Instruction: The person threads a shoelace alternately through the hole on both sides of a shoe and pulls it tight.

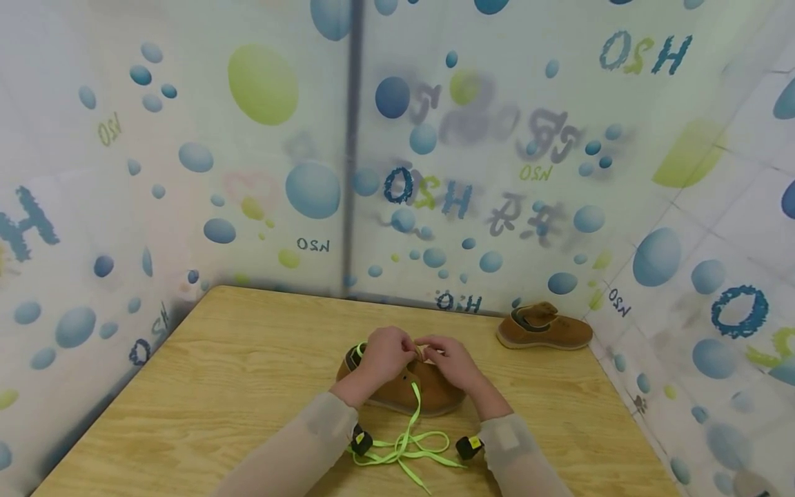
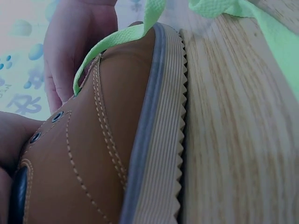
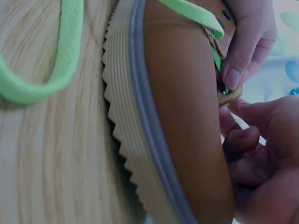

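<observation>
A brown shoe stands on the table with its toe to the right. A neon green shoelace comes out of an eyelet on its near side and trails in loops onto the table. My left hand reaches over the ankle opening; in the right wrist view its thumb and fingers pinch the far eyelet flap. From the toe side my right hand meets it, fingers curled, pinching a pale end of the lace right at that flap's eyelet. Part of the lace inside the shoe is hidden.
A second brown shoe, with no lace showing, stands at the table's back right corner. The wooden table backs onto a wall sheet printed with bubbles. Small black devices are worn at both wrists.
</observation>
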`<act>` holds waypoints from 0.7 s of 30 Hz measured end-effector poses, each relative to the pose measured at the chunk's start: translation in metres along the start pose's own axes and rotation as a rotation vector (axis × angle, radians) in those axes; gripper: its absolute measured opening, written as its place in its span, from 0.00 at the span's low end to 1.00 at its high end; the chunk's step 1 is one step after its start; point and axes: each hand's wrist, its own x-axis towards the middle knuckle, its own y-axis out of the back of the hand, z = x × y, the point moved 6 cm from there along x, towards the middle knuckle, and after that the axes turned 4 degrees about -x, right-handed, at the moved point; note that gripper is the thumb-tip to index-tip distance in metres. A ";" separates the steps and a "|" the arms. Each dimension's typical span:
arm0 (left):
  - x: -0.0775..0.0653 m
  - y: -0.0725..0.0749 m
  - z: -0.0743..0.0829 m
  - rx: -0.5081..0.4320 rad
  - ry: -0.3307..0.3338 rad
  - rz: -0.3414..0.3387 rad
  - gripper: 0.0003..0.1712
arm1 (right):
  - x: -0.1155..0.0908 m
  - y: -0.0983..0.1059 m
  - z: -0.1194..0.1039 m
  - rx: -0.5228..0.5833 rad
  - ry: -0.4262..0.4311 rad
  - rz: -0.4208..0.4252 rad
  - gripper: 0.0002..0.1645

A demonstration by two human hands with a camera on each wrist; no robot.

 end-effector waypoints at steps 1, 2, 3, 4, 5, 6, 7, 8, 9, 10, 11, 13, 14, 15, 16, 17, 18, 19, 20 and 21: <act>0.000 0.000 0.000 0.004 -0.005 -0.002 0.08 | 0.000 0.000 -0.002 -0.020 0.011 -0.015 0.14; 0.000 0.000 0.000 0.006 -0.011 -0.002 0.08 | 0.000 -0.001 -0.004 -0.045 0.022 -0.025 0.14; 0.000 -0.001 0.001 0.006 -0.017 -0.002 0.08 | 0.000 -0.001 -0.005 -0.062 0.026 -0.030 0.14; 0.000 -0.001 0.001 0.008 -0.021 -0.003 0.07 | 0.000 -0.001 -0.006 -0.074 0.024 -0.031 0.14; 0.000 -0.001 0.001 0.004 -0.025 -0.004 0.07 | 0.000 -0.001 -0.007 -0.083 0.018 -0.026 0.14; 0.000 -0.001 0.001 0.003 -0.026 -0.005 0.07 | 0.000 -0.001 -0.007 -0.079 0.002 -0.021 0.13; -0.001 0.000 0.002 0.000 -0.026 -0.006 0.07 | 0.000 0.000 -0.007 -0.080 -0.004 -0.014 0.13; -0.001 0.000 0.002 -0.002 -0.024 -0.009 0.08 | 0.000 0.000 -0.007 -0.074 -0.016 -0.008 0.12; -0.001 0.000 0.002 -0.004 -0.021 -0.013 0.08 | 0.000 0.000 -0.007 -0.067 -0.030 -0.001 0.12; -0.001 0.000 0.003 -0.005 -0.020 -0.016 0.08 | 0.000 0.000 -0.007 -0.061 -0.042 0.007 0.11; -0.001 0.001 0.003 -0.003 -0.018 -0.020 0.08 | 0.000 0.001 -0.006 -0.058 -0.052 0.018 0.11; 0.000 0.002 0.004 0.003 -0.021 -0.029 0.08 | 0.000 0.001 -0.005 -0.037 -0.077 0.036 0.10; 0.000 0.003 0.004 0.006 -0.032 -0.027 0.08 | 0.000 0.001 -0.004 -0.022 -0.094 0.048 0.09; 0.001 0.005 0.004 0.009 -0.044 -0.022 0.08 | 0.000 0.001 -0.003 -0.005 -0.107 0.062 0.09; 0.002 0.007 0.004 0.016 -0.062 -0.016 0.07 | -0.001 0.001 -0.002 0.014 -0.117 0.075 0.08; 0.003 0.010 0.004 0.025 -0.079 -0.006 0.07 | -0.001 0.001 -0.001 0.042 -0.125 0.087 0.08; 0.004 0.014 0.004 0.030 -0.099 0.006 0.05 | -0.001 0.001 -0.001 0.073 -0.133 0.099 0.07; 0.005 0.018 0.003 0.041 -0.120 0.019 0.04 | 0.000 0.000 0.000 0.096 -0.131 0.112 0.06; 0.006 0.021 0.002 0.058 -0.140 0.031 0.02 | 0.000 0.000 0.001 0.121 -0.135 0.120 0.06; 0.007 0.024 0.001 0.081 -0.157 0.034 0.01 | 0.000 -0.001 0.002 0.140 -0.135 0.127 0.06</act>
